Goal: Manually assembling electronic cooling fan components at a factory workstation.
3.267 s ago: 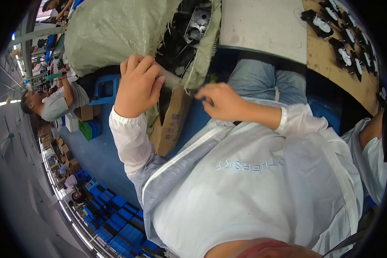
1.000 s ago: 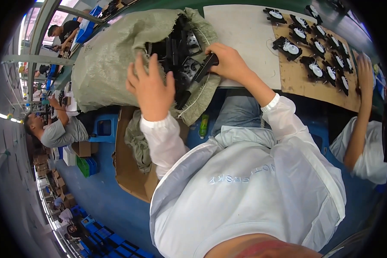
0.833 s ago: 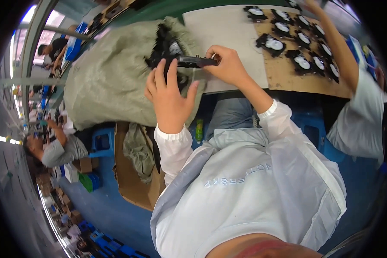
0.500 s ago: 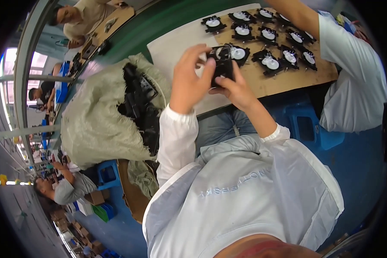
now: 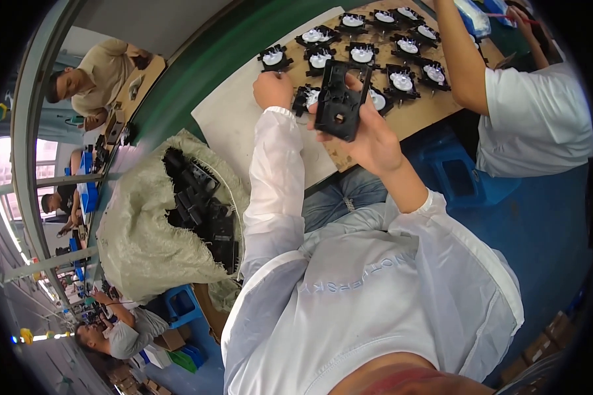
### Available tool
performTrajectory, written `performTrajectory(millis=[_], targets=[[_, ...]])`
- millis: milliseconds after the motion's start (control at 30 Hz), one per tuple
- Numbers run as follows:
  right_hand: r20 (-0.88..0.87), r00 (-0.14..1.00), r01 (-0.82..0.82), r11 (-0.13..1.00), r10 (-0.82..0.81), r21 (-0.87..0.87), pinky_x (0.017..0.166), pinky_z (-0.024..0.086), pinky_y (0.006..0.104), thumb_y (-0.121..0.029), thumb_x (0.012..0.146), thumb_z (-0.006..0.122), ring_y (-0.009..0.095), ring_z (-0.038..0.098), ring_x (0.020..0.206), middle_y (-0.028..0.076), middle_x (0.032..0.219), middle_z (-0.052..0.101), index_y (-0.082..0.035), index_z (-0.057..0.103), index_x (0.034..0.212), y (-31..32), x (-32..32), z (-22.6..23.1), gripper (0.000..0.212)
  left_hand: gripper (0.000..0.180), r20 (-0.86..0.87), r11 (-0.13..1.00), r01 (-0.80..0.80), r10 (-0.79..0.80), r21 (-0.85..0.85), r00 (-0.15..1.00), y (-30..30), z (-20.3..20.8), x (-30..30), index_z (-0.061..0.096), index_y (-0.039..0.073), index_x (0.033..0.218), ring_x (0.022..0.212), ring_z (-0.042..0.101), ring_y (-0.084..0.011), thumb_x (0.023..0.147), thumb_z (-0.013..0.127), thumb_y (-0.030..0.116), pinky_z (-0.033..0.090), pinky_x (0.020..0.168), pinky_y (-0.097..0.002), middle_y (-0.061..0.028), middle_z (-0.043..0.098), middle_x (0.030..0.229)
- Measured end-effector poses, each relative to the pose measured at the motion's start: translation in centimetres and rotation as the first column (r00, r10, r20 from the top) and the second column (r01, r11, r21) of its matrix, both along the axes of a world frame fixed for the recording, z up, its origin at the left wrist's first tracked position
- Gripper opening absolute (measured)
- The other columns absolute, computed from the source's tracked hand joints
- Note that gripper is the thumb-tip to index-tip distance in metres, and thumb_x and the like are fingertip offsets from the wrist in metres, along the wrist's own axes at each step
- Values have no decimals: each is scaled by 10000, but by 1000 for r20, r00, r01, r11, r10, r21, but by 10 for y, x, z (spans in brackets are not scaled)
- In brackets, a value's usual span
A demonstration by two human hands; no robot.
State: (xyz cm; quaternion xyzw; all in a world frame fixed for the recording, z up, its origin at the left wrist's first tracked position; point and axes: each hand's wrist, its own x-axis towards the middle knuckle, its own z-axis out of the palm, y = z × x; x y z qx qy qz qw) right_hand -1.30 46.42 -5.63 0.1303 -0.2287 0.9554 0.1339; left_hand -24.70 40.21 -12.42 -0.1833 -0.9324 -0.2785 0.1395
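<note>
A black rectangular plastic housing (image 5: 340, 99) with a round hub and a small square opening stands tilted in my right hand (image 5: 374, 135), the thumb over its edge and the fingers behind it. My left hand (image 5: 273, 90) is over the pale sheet, its fingers curled in and their tips mostly hidden. Just beyond it sits a black assembly with a white disc (image 5: 272, 58); whether the hand touches it I cannot make out. Several similar black assemblies (image 5: 362, 55) with white discs lie in rows on the brown board (image 5: 435, 108), some partly behind the housing.
A woven sack (image 5: 138, 217) full of black plastic parts (image 5: 204, 204) stands open left of my forearm. Another person's arm (image 5: 461, 59) reaches over the board at the right. A blue stool (image 5: 454, 174) stands below the board. More people sit at benches on the far left.
Both hands were together on the black housing. My left hand has let go and moved left and forward; my right hand now holds the housing alone. The whole view has shifted.
</note>
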Motion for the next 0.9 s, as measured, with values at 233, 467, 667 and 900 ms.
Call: performTrajectory(millis=[233,467,667,900], targets=[[-73,991,131,861,-109,491,883,524,430,-132,875,604,368,591,1150,283,1378,495,-122,251,1512,9,3,-17,728,192,-603,999,-13,-9,-32,798,-35,34,-24,710,33,809,607,563,-331,831,616,199,475,610,-396,-135,656,741],[147,989,-32,903,-35,429,821,536,405,-55,804,622,374,581,1162,228,1535,305,-108,259,1495,13,7,-5,782,176,-649,861,220,155,458,745,-80,111,13,649,42,873,617,524,-216,900,567,196,450,612,-333,-86,623,754],[38,998,42,947,-56,317,900,504,420,-204,813,557,345,524,1235,172,1587,222,-81,245,1493,0,-28,11,758,230,-167,307,192,-104,932,980,-94,139,66,616,15,876,638,501,-144,938,469,179,437,602,-271,-71,604,739],[-141,925,380,839,-353,390,1128,279,455,-352,863,546,328,380,1357,233,1470,377,7,434,1361,-48,-72,37,624,272,82,155,-35,-309,987,948,-80,144,96,614,3,870,655,491,-125,934,411,172,431,599,-249,-66,610,759]])
